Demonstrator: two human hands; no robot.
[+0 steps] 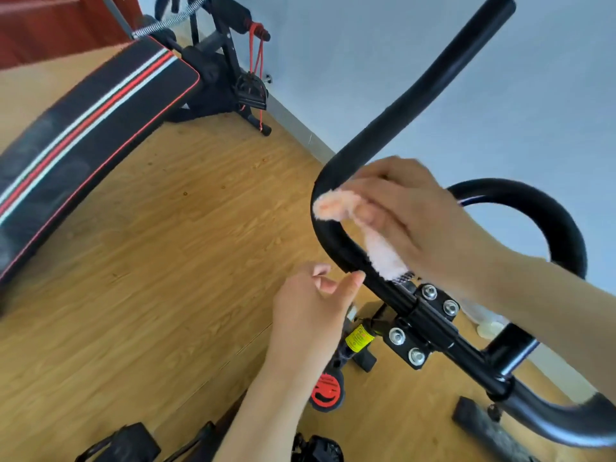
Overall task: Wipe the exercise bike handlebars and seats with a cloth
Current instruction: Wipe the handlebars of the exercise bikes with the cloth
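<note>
The left hand (310, 308) comes up from the bottom, close to the camera. Just past it is the handlebar (425, 95). It is a long black tube with a soft, dull cover. It bends in a round hook shape and then runs up and away. A second black loop (533, 201) curves behind the right hand. In the middle sits a black clamp (430, 323) with four shiny silver bolts. Below it there is a small yellow sticker (358, 340) and a round red and black wheel (326, 391).

The cloth (333, 208) is pink and fluffy. It lies on the bend of the handlebar, and one end hangs down along the tube.

The floor (166, 261) is light brown wood with long lines in it. The wall (400, 45) is plain pale blue. Over on the left stands a padded black bench (83, 128) with red and white stripes. A red cord (256, 61) hangs on the black frame behind it. A dark red door (50, 21) shows in the top corner.

The right hand (410, 215) lies over the bend of the handlebar. Its fingers curl round the cloth and press it on the tube. The left hand holds nothing. Its fingers are loosely bent, and its thumb tip is right at the edge of the tube, just under the cloth.
</note>
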